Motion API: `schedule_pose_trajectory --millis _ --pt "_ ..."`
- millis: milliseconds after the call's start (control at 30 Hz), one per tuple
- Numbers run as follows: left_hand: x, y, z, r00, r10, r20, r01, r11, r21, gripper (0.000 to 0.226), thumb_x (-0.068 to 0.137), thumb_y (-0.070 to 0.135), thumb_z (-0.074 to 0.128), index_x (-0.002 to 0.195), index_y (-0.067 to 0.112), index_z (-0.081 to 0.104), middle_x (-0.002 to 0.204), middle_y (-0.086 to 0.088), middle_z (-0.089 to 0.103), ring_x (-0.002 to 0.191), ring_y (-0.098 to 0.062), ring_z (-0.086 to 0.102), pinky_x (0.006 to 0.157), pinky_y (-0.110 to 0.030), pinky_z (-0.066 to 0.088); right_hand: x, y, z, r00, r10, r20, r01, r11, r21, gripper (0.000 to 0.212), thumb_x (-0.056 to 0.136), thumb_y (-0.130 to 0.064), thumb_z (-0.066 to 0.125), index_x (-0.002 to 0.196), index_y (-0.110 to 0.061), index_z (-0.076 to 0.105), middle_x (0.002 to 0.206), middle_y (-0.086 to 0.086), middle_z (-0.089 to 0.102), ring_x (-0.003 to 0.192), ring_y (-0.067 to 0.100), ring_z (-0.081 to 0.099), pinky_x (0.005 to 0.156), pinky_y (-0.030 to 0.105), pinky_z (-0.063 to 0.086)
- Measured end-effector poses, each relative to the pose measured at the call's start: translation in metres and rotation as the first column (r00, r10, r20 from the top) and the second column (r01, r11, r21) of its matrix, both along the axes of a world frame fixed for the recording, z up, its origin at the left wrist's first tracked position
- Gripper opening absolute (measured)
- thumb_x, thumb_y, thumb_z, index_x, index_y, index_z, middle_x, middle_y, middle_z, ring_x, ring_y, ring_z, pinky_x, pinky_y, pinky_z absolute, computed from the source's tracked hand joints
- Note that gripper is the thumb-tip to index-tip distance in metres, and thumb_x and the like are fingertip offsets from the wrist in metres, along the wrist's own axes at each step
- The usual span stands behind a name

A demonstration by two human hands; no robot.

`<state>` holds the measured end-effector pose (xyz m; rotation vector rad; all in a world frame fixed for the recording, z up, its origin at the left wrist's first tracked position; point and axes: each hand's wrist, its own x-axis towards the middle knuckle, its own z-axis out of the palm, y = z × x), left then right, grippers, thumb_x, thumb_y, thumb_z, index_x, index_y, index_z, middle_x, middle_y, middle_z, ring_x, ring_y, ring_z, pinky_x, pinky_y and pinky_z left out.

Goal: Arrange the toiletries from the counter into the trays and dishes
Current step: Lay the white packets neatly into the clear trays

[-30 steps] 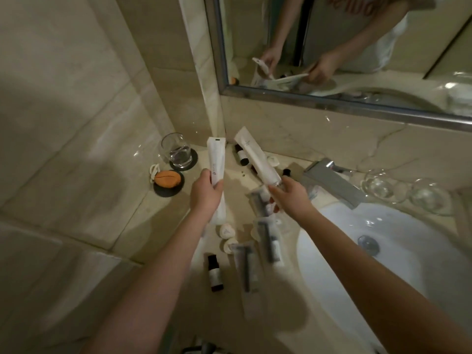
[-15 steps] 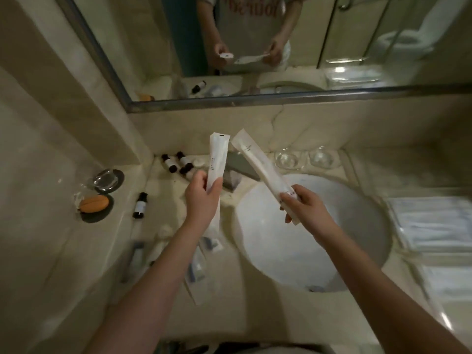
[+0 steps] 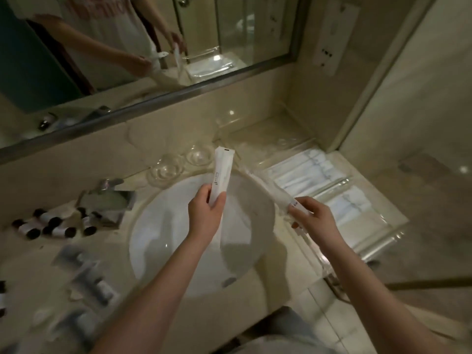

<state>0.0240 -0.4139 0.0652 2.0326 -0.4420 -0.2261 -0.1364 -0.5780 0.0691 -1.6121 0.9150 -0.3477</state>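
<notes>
White packet (image 3: 221, 175), long and flat, nearly upright over the sink (image 3: 163, 226). Left hand (image 3: 206, 217) grips its lower end, fingers (image 3: 201, 198) curled round one edge and thumb on the other. Second packet (image 3: 265, 190), also white but motion-blurred, slants up and away to the left from the right hand (image 3: 315, 222), which pinches its near end between thumb and curled fingers. The two packets are close at their far ends; contact cannot be judged. Both are held in the air above the basin, not on the surface (image 3: 293, 254). Clear trays (image 3: 383, 233) lie to the right of the sink, two of them holding white wrapped items (image 3: 304, 172). Two glass dishes (image 3: 166, 171) sit side by side behind the basin, beside the tap (image 3: 109, 198). Small dark-capped bottles (image 3: 51, 226) lie scattered on the surface at far left. More wrapped items (image 3: 89, 282) lie nearer the front left, too blurred to identify. Mirror (image 3: 127, 47) above reflects both hands and packets.
</notes>
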Motion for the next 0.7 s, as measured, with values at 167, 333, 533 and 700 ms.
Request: schedule_pose_trajectory --millis 167,333,533,700 --pt "-0.030 -0.062 -0.012 0.992 -0.119 -0.028 0.120 0.992 0.028 0.010 0.087 0.017 0.060 0.081 0.013 0.052 0.065 0.010 0.051 0.059 -0.005 0.048 0.050 -0.009 0.038 -0.042 -0.047 -0.005 0.978 -0.203 0.049 0.202 0.979 0.022 0.008 0.073 -0.013 0.077 0.077 -0.013 0.069 0.074 0.002 0.066 0.052 0.011 0.058 0.050 0.016 0.047" --pt "-0.056 -0.113 -0.022 0.978 -0.203 -0.038 0.205 0.978 0.038 0.009 0.087 0.016 0.061 0.083 0.012 0.054 0.066 0.010 0.050 0.059 -0.003 0.047 0.050 -0.007 0.037 -0.072 -0.088 -0.004 0.925 -0.351 0.142 0.345 0.936 0.068 0.010 0.078 -0.006 0.071 0.072 -0.009 0.064 0.061 -0.001 0.059 0.050 0.001 0.053 0.049 0.012 0.043" --pt "-0.082 -0.153 -0.033 0.951 -0.302 -0.064 0.305 0.951 0.041 0.012 0.085 0.015 0.063 0.091 0.006 0.061 0.074 0.001 0.058 0.064 -0.009 0.051 0.053 -0.008 0.038 -0.102 -0.148 -0.006 0.898 -0.432 0.080 0.424 0.900 0.100 0.014 0.083 -0.009 0.067 0.079 -0.018 0.057 0.072 0.002 0.059 0.059 0.013 0.052 0.050 0.016 0.044" --pt "-0.093 -0.167 -0.042 0.928 -0.359 -0.099 0.366 0.929 0.061 0.009 0.085 0.015 0.063 0.083 0.009 0.056 0.067 0.004 0.055 0.059 -0.008 0.050 0.050 -0.008 0.038 -0.122 -0.177 -0.021 0.946 -0.299 -0.123 0.315 0.938 0.142 0.023 0.079 -0.007 0.070 0.093 -0.017 0.055 0.082 0.002 0.060 0.069 0.017 0.057 0.062 0.026 0.049"
